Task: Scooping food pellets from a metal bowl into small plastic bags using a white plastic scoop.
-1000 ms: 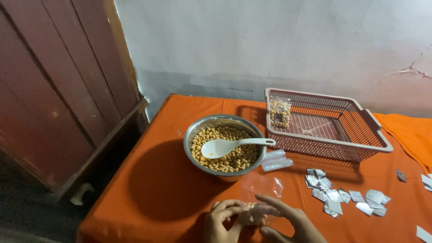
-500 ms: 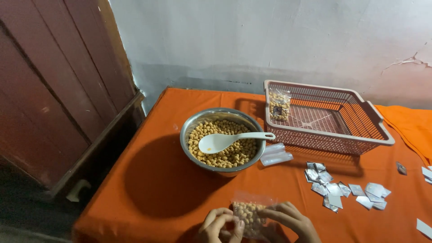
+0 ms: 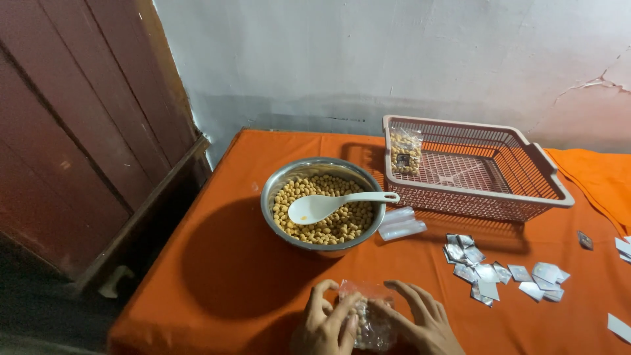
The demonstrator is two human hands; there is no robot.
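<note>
Both my hands are at the near edge of an orange-covered table [image 3: 236,276]. My left hand [image 3: 325,323] and my right hand [image 3: 420,319] press from either side on a small clear plastic bag of yellow-brown nuts [image 3: 368,319] lying on the cloth. Just beyond stands a steel bowl [image 3: 276,190] full of the same nuts, with a white plastic spoon [image 3: 328,205] resting across it.
A pink plastic basket [image 3: 545,172] at the back right holds one filled bag [image 3: 404,151]. Empty clear bags [image 3: 401,223] lie beside the bowl. Several small silver paper slips [image 3: 499,269] are scattered to the right. A dark red wooden door [image 3: 72,131] stands left.
The view has shifted slightly. My hands have lowered the small bag onto the cloth and now press it flat from both sides.
</note>
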